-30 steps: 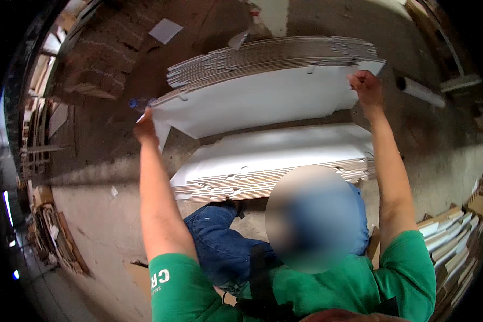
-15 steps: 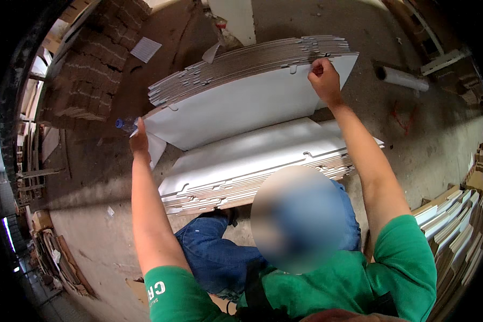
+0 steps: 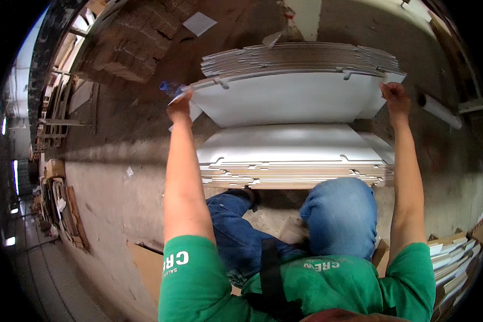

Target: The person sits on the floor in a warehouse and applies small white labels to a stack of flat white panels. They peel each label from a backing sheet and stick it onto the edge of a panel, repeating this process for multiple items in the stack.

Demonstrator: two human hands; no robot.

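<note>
A white cardboard sheet [image 3: 284, 96] with notches along its top edge leans at the front of a far pile of cardboard sheets [image 3: 300, 56]. My left hand [image 3: 180, 109] is closed on its left end, at a side flap. At the opposite end, my right hand [image 3: 396, 100] pinches the sheet's right edge with bent fingers. Nearer to me lies a second pile of cardboard [image 3: 295, 174], a white face [image 3: 290, 142] sloping up from its notched edge. Both piles meet in a low valley between them.
A clear plastic bottle with a blue cap [image 3: 169, 87] is just beyond my left hand. A clear wrapped roll [image 3: 440, 111] lies at the right. Brown cardboard stacks [image 3: 129, 48] stand at the far left; more sheets [image 3: 456, 265] are beside me at lower right. My knee [image 3: 341, 214] is close to the near pile.
My view has turned, so the piles sit further right and straighter. My right hand has moved out from the sheet's top edge to its right end. My left hand stays at the left end.
</note>
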